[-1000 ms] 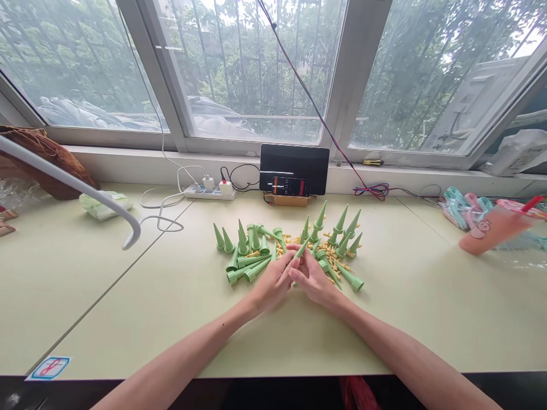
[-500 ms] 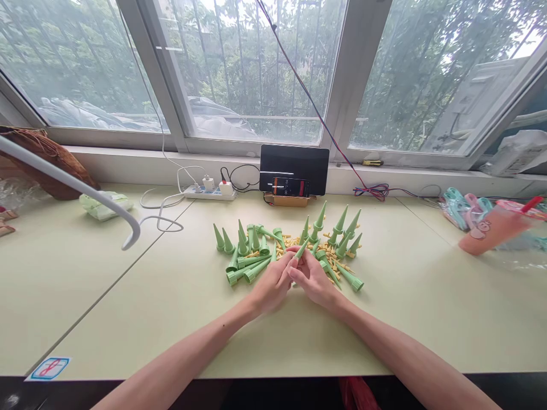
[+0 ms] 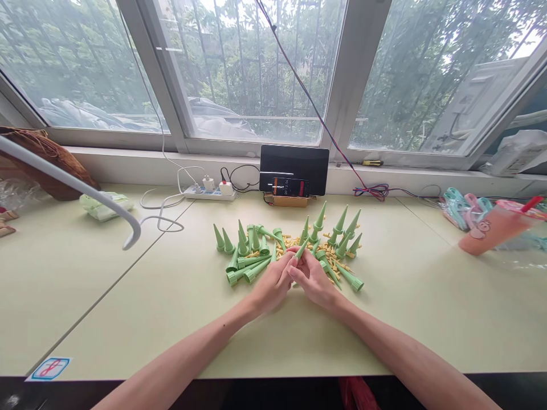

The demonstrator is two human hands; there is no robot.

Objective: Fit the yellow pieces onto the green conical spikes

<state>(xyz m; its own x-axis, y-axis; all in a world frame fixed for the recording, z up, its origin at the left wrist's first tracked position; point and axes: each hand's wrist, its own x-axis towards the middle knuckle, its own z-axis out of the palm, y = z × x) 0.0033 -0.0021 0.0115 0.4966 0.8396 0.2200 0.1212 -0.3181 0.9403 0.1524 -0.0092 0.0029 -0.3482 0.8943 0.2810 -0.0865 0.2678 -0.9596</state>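
My left hand (image 3: pixel 276 282) and my right hand (image 3: pixel 317 280) meet at the middle of the table, fingers closed around one green plastic watering spike (image 3: pixel 301 249). Its pointed tip sticks up between them, while its lower end is hidden by the fingers. To the left of my hands lie and stand several more green spikes (image 3: pixel 256 271). On the right, a group of green spikes (image 3: pixel 337 225) stands upright, with a few lying nearer me. Small yellow plastic pieces (image 3: pixel 337 263) are scattered behind and beside my right hand.
Behind the spikes, a phone (image 3: pixel 291 187) leans against a black tablet (image 3: pixel 294 156). A power strip (image 3: pixel 210 192) with cables sits back left. At the right stand a pink drink cup (image 3: pixel 491 228) and bagged coloured items (image 3: pixel 464 208). A white curved bar (image 3: pixel 85 185) crosses the left side.
Almost nothing differs. Both hands stay in place around the green spike, with at most a very slight shift of the fingers.
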